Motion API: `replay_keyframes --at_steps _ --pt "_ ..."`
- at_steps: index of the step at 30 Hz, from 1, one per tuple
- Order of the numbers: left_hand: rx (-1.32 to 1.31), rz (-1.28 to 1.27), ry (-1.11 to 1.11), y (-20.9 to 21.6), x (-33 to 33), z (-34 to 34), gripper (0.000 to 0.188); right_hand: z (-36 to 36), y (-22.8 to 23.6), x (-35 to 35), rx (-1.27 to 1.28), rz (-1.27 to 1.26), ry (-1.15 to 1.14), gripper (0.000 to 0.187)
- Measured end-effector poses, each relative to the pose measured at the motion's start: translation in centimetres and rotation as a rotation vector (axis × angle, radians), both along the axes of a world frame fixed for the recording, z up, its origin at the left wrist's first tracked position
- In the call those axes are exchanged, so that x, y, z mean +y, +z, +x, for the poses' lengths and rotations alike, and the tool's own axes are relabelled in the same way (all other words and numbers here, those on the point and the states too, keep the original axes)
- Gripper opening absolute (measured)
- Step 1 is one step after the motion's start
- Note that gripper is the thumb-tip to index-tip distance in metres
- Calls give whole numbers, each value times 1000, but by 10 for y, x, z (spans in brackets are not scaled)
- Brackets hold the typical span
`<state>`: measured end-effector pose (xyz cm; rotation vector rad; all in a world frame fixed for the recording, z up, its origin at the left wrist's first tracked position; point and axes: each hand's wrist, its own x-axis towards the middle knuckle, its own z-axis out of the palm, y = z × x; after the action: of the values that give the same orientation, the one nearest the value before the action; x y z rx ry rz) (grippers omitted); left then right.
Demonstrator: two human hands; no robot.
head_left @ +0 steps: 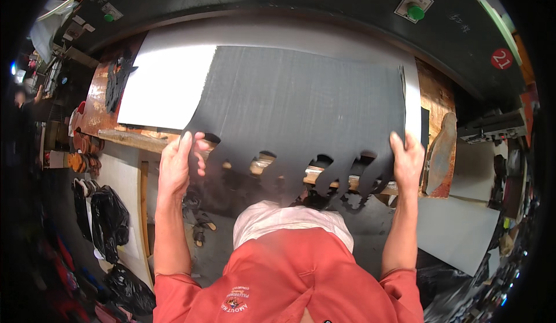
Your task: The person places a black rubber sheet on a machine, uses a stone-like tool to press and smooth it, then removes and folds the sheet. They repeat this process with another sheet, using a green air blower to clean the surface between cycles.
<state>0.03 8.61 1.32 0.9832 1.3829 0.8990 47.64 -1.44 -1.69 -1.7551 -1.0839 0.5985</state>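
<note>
A wide dark grey sheet (pixel 307 100) spans the space between my hands, its far part lying over a white board (pixel 165 80). Curved cut-outs leave wavy strips hanging along its near edge, past the table's front. My left hand (pixel 180 162) pinches the near left corner, thumb on top and fingers partly curled. At the right edge my right hand (pixel 407 160) grips the sheet with its thumb uppermost; its other fingers are mostly hidden. Along the right edge the sheet looks layered, but how many layers there are I cannot tell.
A dark machine beam with a green button (pixel 416 13) crosses behind the board. Right of the sheet, a sole-shaped grey piece (pixel 442 152) rests on the wooden table (pixel 437 100). Black scraps (pixel 119 83) lie at the far left. Black plastic bags (pixel 110 216) sit lower left.
</note>
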Motion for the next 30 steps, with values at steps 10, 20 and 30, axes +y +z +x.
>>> replay_keyframes --at_steps 10,20,30 --pt "216 95 -36 -17 140 -3 31 -6 -44 169 -351 -115 -212 43" --pt "1136 613 5 -20 114 -36 47 -41 -57 162 -548 8 -356 37" --pt "1395 651 -396 -82 146 27 67 27 -35 93 -734 238 -139 42"
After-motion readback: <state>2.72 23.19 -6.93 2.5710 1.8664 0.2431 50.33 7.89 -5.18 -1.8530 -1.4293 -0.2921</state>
